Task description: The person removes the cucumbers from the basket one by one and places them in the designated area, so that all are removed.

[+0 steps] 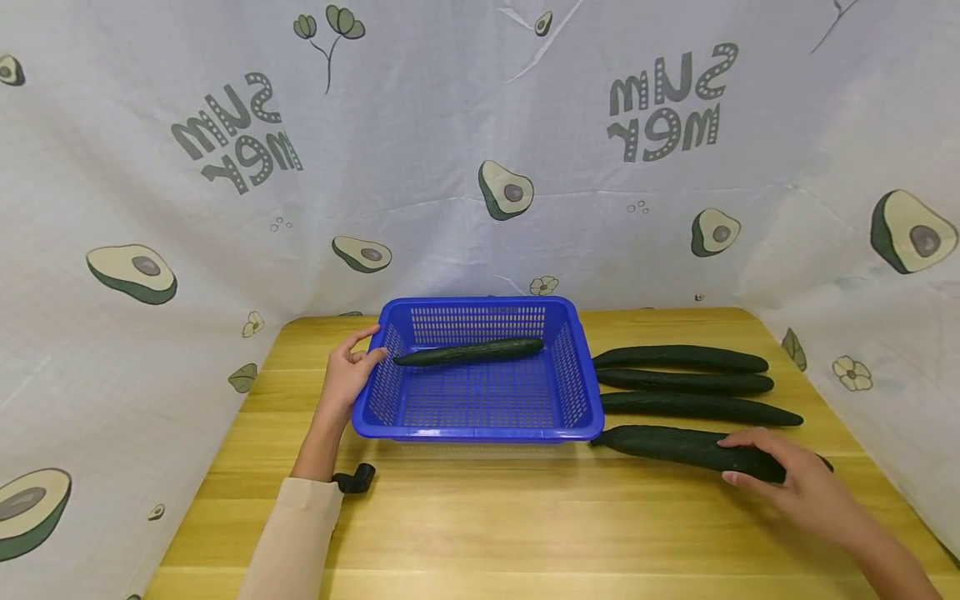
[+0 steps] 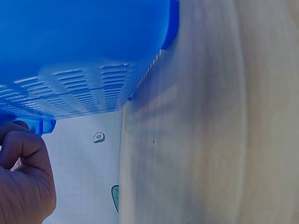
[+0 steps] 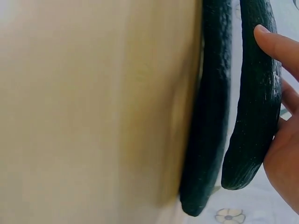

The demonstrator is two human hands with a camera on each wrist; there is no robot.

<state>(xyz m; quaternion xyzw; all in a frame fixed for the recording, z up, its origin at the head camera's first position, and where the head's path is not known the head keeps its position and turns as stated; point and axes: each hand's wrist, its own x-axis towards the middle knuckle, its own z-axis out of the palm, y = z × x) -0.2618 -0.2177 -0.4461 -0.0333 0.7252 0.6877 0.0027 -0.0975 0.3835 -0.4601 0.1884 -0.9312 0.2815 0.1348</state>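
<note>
A blue plastic basket [image 1: 480,433] with slotted walls stands on the table, and one cucumber [image 1: 472,352] lies inside along its far side. My left hand [image 1: 348,371] grips the basket's left rim; in the left wrist view its curled fingers are at the edge of the blue wall. To the right of the basket, my right hand [image 1: 795,479] holds the nearest cucumber [image 1: 675,444] between thumb and fingers. From the right wrist view, this held cucumber [image 3: 254,93] is raised, with a gap between it and another cucumber [image 3: 210,102] on the table.
Three more cucumbers, the far one [image 1: 682,358], the middle one [image 1: 686,382] and the near one [image 1: 701,407], lie side by side right of the basket. A wooden table [image 1: 487,525] carries everything. Behind it hangs a white cloth [image 1: 420,125] printed with avocados.
</note>
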